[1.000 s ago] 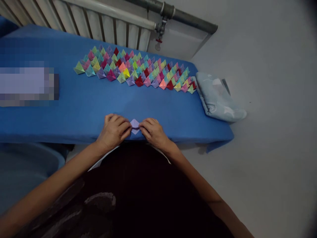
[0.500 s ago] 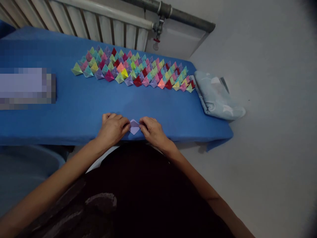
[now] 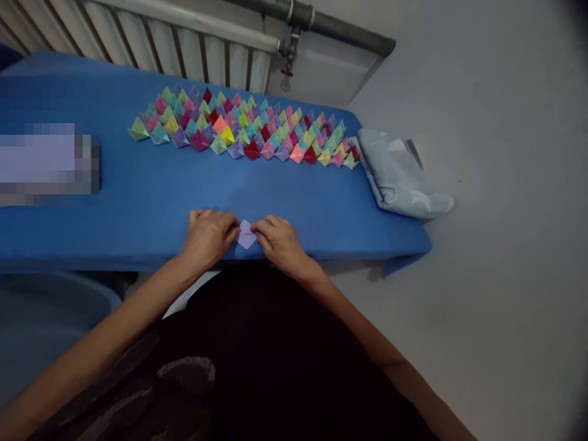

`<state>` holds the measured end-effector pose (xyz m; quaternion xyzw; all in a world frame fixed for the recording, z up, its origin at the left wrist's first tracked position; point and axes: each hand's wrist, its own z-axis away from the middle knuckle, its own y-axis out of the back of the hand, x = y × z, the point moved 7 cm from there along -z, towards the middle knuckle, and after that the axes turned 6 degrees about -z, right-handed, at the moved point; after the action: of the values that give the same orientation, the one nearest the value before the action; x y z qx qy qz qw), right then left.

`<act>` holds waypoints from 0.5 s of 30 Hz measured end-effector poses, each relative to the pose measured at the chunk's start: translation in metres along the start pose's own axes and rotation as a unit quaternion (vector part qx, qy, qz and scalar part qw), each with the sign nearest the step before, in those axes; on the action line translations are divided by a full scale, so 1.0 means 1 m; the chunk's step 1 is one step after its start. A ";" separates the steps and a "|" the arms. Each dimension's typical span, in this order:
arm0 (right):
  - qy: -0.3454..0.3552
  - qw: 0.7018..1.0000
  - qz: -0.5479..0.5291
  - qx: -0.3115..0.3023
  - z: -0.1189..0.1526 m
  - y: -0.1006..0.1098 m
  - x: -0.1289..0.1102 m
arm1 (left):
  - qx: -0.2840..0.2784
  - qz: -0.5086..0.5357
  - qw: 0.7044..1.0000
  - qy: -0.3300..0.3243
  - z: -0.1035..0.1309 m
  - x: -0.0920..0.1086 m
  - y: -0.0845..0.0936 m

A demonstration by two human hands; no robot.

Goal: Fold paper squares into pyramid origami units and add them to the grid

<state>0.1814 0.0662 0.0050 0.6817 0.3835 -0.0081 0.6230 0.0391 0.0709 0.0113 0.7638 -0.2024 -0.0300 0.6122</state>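
Observation:
A small folded piece of light purple paper (image 3: pixel 247 235) lies near the front edge of the blue-covered table (image 3: pixel 174 184). My left hand (image 3: pixel 210 236) pinches its left corner, fingertips closed. On the other side my right hand (image 3: pixel 278 242) grips the right corner between thumb and fingers. A crease runs across the middle of the paper. Farther back, several rows of small folded paper boats (image 3: pixel 252 150) in many colours stand close together.
A folded pale blue cloth (image 3: pixel 399 177) lies at the table's right end. Behind the table are a white radiator (image 3: pixel 179 49) and a pipe with a red-handled valve (image 3: pixel 290 52). A blurred pale object (image 3: pixel 41 159) is at the left.
The paper looks flatter, with its upper part lowered. My right hand has moved slightly left and inward over the paper's corner. The whole view has shifted a little.

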 end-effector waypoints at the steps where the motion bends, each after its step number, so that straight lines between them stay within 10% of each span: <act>1: -0.001 1.000 0.001 -0.002 0.000 0.000 0.000 | 0.012 -0.005 1.000 -0.007 0.001 0.001 0.000; 15: -0.048 0.998 -0.034 0.003 -0.003 0.002 0.000 | 0.127 -0.048 0.960 -0.245 0.029 0.016 0.000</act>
<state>0.1806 0.0691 0.0076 0.6692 0.3758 -0.0634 0.6379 0.0453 0.0382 0.0077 0.8132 -0.3112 -0.2200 0.4398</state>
